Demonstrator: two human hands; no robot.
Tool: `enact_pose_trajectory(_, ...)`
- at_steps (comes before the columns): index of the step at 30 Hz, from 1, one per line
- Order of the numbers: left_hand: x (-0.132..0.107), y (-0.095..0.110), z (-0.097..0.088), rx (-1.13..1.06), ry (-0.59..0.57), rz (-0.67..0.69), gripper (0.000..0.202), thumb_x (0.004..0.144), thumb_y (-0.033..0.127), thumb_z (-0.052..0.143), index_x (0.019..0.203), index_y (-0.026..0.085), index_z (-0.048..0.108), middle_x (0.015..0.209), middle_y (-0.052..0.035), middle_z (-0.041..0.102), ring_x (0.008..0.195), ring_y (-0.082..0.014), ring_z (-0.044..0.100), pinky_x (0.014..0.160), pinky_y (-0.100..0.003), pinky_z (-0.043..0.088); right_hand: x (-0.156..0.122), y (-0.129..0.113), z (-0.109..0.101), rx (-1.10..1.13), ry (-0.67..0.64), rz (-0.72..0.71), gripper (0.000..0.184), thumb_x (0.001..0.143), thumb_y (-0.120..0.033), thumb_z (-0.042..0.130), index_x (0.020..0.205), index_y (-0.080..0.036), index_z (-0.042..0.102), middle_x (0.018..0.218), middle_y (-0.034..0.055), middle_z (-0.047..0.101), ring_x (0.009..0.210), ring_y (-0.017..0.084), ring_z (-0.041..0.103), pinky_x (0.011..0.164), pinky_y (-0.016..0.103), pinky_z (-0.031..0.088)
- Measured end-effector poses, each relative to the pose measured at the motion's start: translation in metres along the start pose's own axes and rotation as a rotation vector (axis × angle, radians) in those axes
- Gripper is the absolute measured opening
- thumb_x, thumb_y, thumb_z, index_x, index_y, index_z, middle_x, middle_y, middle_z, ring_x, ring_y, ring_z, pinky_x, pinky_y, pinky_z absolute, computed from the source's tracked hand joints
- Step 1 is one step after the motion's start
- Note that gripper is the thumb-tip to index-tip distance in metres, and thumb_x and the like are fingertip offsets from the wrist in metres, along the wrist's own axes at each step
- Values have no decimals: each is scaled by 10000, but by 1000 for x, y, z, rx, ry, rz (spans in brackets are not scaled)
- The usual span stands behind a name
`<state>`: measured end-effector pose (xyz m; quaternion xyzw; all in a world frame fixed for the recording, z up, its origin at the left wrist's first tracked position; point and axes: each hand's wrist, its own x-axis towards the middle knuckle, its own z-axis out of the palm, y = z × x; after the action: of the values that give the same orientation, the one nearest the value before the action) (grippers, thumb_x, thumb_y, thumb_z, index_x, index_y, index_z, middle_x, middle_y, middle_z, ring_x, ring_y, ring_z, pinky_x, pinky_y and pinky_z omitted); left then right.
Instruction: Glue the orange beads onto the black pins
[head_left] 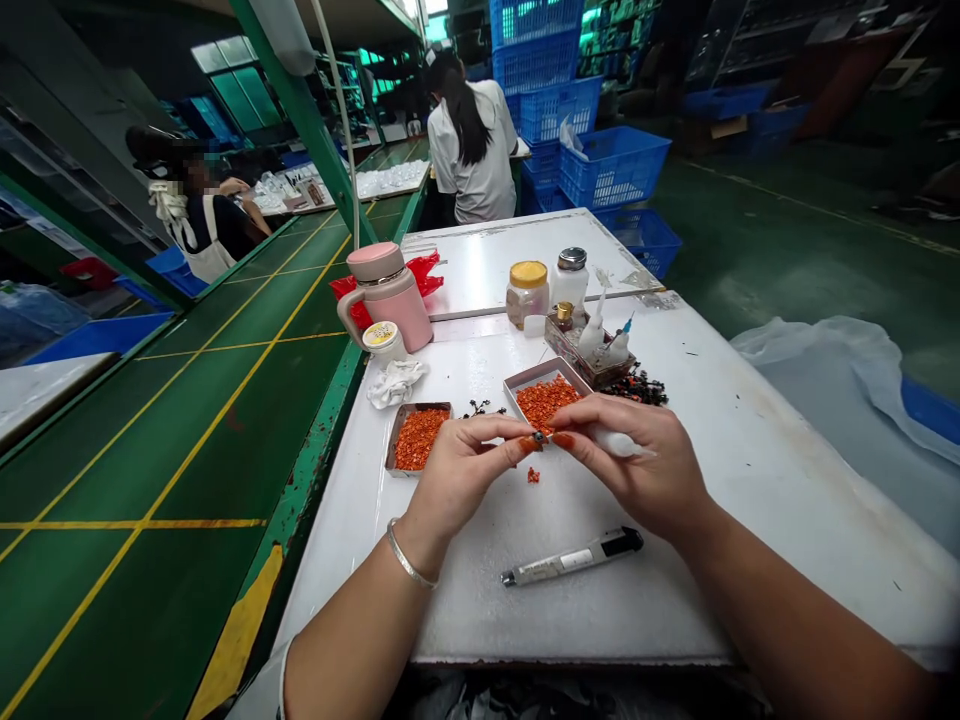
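Observation:
My left hand (461, 465) pinches a small dark piece (538, 438) between thumb and forefinger; its exact kind is too small to make out. Closed around a small white squeeze bottle (621, 442), my right hand (660, 465) brings its thumb and forefinger close to that piece. The bottle's tip is hidden by the fingers. Behind the hands stand two shallow boxes of orange bits, a left box (389, 455) and a right box (511, 385). A few loose orange bits (533, 475) lie just below my fingertips. Nearer me rests a grey-and-black pen-shaped tool (571, 560).
Farther back are a pink thermos (397, 300), crumpled tissue (396, 383), a yellow-lidded jar (528, 293) and a tray (577, 350) with small bottles. Black pieces (641, 386) lie beside it. A green conveyor belt (187, 430) runs left; two people sit beyond, near blue crates (611, 165).

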<state>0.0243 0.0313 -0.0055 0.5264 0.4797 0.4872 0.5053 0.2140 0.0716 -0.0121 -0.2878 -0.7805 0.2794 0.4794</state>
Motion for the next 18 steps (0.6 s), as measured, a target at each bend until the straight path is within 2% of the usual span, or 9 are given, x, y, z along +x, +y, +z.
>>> enact_pose_trajectory(6,-2,3,2,-31,51,-28,78,725,261,812,784,209,810,807,-48,760,773,-159,672,724,-250,513,-1,-1,-1,15,-20,53,45,880,-223,664,901,-212,702,837,22,729,745,141,673,692,263,526)
enact_pose_trajectory(12,1,-1,0,-89,16,-50,67,688,233,838,729,200,797,811,-42,756,778,-156,680,727,-247,526,-3,-1,-2,286,-54,340,119,892,-318,654,894,-214,596,663,-26,671,495,108,592,416,207,439)
enact_pose_trajectory(14,1,-2,0,-85,14,-36,68,686,229,838,729,197,795,828,-46,755,803,-166,683,743,-257,530,-4,-2,-1,236,-74,282,153,851,-283,706,946,-212,610,712,-17,683,550,116,613,468,214,470)
enact_pose_trajectory(16,1,-2,1,-66,20,-20,82,683,236,841,727,185,793,826,-52,748,800,-172,680,742,-264,529,-3,-3,1,125,-90,143,170,822,-225,735,966,-208,645,778,0,695,640,123,634,588,236,509)
enact_pose_trajectory(18,1,-1,2,-47,14,-15,104,680,244,843,726,168,790,813,-59,739,778,-174,673,732,-272,526,-2,-4,3,66,-87,14,111,831,-175,715,925,-207,665,814,11,699,710,131,638,681,260,515)
